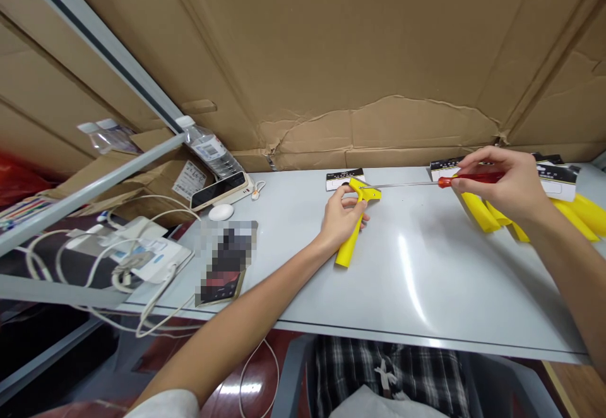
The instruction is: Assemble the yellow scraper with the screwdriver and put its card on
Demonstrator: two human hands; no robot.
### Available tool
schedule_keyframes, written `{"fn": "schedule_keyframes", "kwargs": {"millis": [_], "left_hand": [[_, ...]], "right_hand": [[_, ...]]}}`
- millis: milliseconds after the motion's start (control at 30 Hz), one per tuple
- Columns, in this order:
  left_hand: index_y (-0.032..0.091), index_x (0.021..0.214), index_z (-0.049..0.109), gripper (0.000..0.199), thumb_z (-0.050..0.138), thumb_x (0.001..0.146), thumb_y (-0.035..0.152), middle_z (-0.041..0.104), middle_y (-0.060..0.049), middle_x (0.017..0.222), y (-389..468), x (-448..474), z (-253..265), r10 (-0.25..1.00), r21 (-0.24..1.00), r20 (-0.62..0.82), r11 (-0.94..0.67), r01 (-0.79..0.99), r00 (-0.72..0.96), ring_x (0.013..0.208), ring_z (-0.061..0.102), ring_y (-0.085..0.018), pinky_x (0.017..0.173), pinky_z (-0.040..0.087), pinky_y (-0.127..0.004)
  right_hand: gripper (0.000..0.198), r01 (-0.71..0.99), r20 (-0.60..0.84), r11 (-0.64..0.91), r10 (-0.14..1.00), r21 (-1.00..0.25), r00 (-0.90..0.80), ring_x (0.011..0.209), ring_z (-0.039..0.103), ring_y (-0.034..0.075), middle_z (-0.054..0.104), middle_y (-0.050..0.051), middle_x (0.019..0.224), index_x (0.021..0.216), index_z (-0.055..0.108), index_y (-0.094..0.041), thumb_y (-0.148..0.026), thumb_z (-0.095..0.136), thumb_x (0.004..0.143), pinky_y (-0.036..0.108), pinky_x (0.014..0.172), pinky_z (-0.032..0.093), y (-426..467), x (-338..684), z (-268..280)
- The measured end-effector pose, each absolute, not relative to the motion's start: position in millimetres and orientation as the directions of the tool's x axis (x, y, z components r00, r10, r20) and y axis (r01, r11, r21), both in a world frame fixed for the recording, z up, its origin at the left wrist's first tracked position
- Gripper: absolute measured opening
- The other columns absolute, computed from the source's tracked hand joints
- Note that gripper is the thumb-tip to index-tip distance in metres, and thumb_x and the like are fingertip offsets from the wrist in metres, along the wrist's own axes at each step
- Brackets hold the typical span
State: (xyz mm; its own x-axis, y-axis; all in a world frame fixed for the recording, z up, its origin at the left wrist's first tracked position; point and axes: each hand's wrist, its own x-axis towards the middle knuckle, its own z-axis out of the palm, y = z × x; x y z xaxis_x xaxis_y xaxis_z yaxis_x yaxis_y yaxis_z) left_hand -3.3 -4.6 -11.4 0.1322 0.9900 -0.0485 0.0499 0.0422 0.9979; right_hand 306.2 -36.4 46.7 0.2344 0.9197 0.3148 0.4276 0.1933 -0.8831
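My left hand (pixel 341 216) is closed around a yellow scraper-like tool (pixel 350 246), whose handle points down toward me and whose wider head lies at the top. In my right hand (pixel 509 181) is a screwdriver (pixel 445 182) with a red see-through handle, held level. Its long thin shaft reaches left to the head of the yellow tool, and the tip appears to touch it near a small screw or hole. Behind the tool lies a black-and-white packaging card (pixel 344 179). Beneath and beside my right hand are several more yellow tools (pixel 575 219) with similar cards.
On the left of the white table (pixel 303 304) lie a phone (pixel 230 263), a second phone (pixel 220 191) and a white oval object (pixel 221 212). A plastic bottle (pixel 211 149) leans by a cardboard box (pixel 165 175). White cables (pixel 127 273) tangle near a metal rail. Cardboard (pixel 379 58) stands behind.
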Motion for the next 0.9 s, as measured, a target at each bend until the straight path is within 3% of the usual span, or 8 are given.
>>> {"fn": "schedule_keyframes", "kwargs": {"millis": [400,900], "left_hand": [[0.022,0.122,0.057,0.038,0.078,0.092,0.031,0.074,-0.008,0.106,-6.3,-3.2,-7.9,0.99,0.997,-0.063,0.057,0.052,0.127,0.065,0.072,-0.014,0.053,0.056,-0.024],[0.021,0.119,0.056,0.035,0.077,0.092,0.027,0.075,-0.007,0.103,-6.5,-1.4,-6.9,0.991,0.997,-0.056,0.049,0.064,0.122,0.062,0.073,-0.014,0.052,0.056,-0.024]], "right_hand": [[0.061,0.428,0.322,0.192,0.912,-0.883,0.255,0.08,0.073,0.011,0.071,0.01,0.091,0.096,0.071,-0.008,-0.042,0.092,0.05,0.009,0.073,0.061,-36.3,304.2,50.4],[0.055,0.412,0.312,0.191,0.917,-0.891,0.25,0.076,0.071,0.012,0.069,0.009,0.088,0.093,0.07,-0.008,-0.038,0.09,0.052,0.014,0.069,0.062,-37.5,300.3,49.3]]}}
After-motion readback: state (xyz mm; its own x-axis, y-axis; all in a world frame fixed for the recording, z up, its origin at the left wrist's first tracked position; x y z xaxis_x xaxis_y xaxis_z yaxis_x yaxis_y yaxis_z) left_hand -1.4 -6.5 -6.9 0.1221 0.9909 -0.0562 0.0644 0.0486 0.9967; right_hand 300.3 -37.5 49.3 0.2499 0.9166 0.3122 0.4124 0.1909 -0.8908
